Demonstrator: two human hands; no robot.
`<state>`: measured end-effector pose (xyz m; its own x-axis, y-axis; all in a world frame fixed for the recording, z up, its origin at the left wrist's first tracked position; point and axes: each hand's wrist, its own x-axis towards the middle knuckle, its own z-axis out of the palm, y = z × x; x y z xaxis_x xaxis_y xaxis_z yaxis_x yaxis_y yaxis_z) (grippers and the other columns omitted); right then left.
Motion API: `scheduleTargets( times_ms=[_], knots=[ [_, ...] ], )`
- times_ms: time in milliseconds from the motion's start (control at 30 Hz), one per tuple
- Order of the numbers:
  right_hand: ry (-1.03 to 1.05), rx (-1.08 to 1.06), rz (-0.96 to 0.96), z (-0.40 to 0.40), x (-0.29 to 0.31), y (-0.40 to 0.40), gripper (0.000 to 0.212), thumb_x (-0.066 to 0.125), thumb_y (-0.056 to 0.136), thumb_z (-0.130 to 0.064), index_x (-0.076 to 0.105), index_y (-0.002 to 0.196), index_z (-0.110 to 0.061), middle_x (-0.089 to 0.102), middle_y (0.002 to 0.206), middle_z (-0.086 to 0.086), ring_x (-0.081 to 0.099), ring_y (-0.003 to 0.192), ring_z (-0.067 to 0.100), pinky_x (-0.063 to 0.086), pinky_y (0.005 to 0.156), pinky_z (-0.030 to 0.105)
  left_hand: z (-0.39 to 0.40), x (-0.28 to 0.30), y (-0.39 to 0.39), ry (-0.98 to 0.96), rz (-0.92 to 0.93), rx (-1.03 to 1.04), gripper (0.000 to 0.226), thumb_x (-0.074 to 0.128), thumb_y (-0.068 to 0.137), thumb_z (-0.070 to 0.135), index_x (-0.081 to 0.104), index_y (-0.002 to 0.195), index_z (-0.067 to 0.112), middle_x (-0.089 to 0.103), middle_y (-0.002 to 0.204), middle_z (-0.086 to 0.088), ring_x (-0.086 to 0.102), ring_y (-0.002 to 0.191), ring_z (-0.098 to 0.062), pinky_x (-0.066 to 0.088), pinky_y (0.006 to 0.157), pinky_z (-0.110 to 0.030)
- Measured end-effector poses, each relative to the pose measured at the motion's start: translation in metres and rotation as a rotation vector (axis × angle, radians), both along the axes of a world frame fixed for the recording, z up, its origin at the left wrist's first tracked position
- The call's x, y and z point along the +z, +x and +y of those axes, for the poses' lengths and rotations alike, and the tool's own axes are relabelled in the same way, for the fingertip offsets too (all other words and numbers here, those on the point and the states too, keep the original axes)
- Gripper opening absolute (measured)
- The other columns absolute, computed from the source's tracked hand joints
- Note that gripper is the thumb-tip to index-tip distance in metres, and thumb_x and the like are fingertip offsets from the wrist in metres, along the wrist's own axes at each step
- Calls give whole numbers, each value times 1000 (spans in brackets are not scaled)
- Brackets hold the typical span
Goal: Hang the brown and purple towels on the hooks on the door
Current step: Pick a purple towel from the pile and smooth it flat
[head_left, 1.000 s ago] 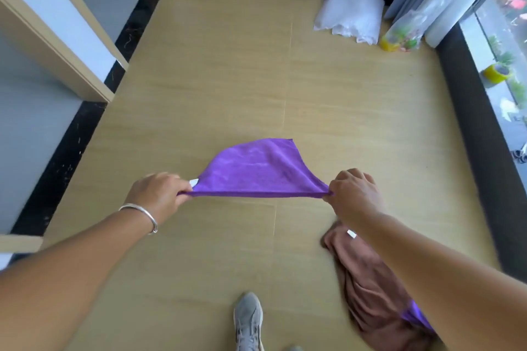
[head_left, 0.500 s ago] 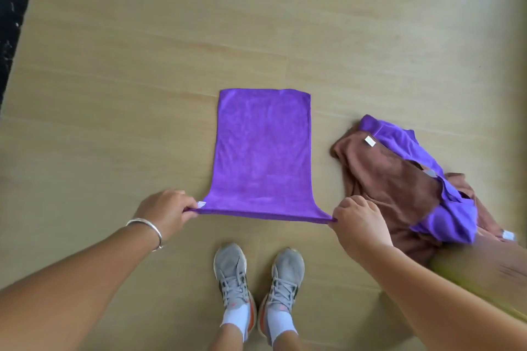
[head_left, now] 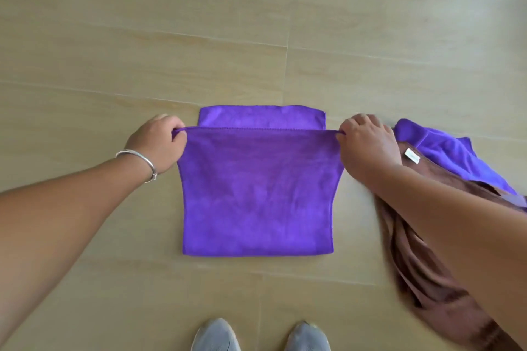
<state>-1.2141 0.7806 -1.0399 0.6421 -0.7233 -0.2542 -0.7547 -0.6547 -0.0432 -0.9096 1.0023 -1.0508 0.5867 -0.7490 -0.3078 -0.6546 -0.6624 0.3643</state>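
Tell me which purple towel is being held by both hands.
The flat purple towel in the middle; the other purple towel lies crumpled on the brown towel at right.

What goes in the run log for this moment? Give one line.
left hand: pinches corner | right hand: pinches other corner | purple towel: being folded on floor | brown towel: heaped at right

Floor: tan wood-look planks w/ thin seams. Purple towel folded flat on it, center. Brown towel crumpled at right edge of view, 2nd purple towel atop it. Grey shoes at bottom edge.
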Motion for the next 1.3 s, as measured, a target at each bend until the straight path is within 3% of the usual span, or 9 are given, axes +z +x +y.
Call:
scheduleTargets(
  times_ms=[133,300,467,567,733,900,1000,1133,1300],
  knots=[
    [-72,-25,-8,-52,-61,42,26,43,98,-27,58,114,-13,54,121,8,40,122,29,32,98,38,-59,-62,41,-49,-61,23,12,50,90,17,61,92,17,55,97,-5,52,90,-27,39,76,-33],
    [-138,-67,-61,-84,-125,70,40,52,86,-18,50,126,-15,48,130,9,39,125,29,29,105,38,-98,-125,47,-97,-164,60,47,56,86,14,49,133,16,45,135,-15,43,123,-35,40,102,-44],
    [-36,279,-63,-16,-146,44,57,52,91,-40,38,143,-22,30,153,9,24,141,27,16,117,44,-30,-152,-31,56,-304,-437,71,58,86,45,30,149,27,23,157,-8,25,142,-26,21,114,-48],
    [95,379,31,36,-150,11,70,43,89,-59,29,150,-26,20,159,6,15,147,25,12,118,50,15,-160,-71,221,-272,-504,79,42,86,65,12,151,34,6,161,-2,10,147,-20,14,116,-50],
    [130,539,181,61,-171,-17,83,32,83,-75,32,150,-26,25,158,8,23,145,29,24,113,57,41,-172,-86,239,-270,-526,79,29,81,70,22,150,30,18,159,-7,19,145,-25,26,110,-58],
    [47,451,210,14,-174,23,83,19,86,-76,4,154,-31,-1,162,5,-3,149,25,5,117,55,-9,-179,-41,283,-335,-493,81,11,79,79,-17,146,42,-11,160,0,-9,147,-18,4,116,-53],
    [5,389,189,10,-168,45,75,23,92,-66,3,154,-28,-4,162,5,-6,149,25,1,118,53,-40,-170,-26,301,-317,-401,80,24,83,74,-1,150,39,-4,161,-2,-1,147,-19,7,116,-52],
    [62,550,113,40,-166,25,77,28,90,-66,15,154,-25,6,162,6,4,149,23,4,119,51,-27,-166,-41,198,-352,-566,73,31,87,67,16,151,35,10,161,-4,11,147,-20,16,116,-50],
    [48,624,65,48,-178,-20,76,39,89,-62,36,148,-14,29,156,10,29,143,28,28,113,54,27,-170,-60,82,-389,-789,76,33,84,66,40,144,21,33,153,-11,35,139,-28,33,107,-56]
  ],
)
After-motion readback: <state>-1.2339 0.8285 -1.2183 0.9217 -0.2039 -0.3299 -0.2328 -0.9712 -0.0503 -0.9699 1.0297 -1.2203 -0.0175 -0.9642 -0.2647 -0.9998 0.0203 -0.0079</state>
